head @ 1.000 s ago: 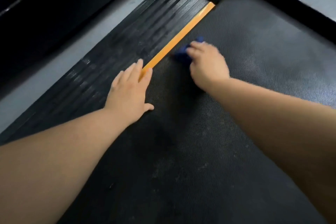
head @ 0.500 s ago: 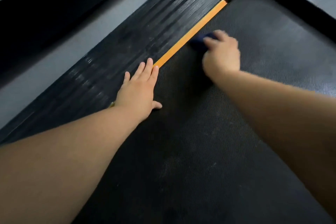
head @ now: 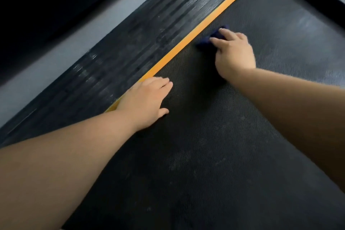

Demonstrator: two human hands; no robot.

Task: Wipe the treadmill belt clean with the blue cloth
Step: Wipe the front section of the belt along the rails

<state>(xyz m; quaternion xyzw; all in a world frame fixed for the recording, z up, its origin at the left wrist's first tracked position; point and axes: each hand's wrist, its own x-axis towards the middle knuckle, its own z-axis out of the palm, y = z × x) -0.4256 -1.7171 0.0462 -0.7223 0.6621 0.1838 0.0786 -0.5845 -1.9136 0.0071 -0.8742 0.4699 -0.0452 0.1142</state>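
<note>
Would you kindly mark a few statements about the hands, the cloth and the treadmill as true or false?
1. The right hand holds the blue cloth against the belt. True.
2. The left hand grips a second cloth. False: it rests flat, holding nothing.
3. An orange strip runs along the belt's left edge. True.
4. The blue cloth lies on the grey floor. False: it lies on the belt, right of the orange strip.

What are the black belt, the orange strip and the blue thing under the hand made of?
Belt: probably rubber, matte, judging by its fine dotted texture. Orange strip: smooth, plastic or paint, unclear which. Blue cloth: soft fabric, bunched in the right hand.
</note>
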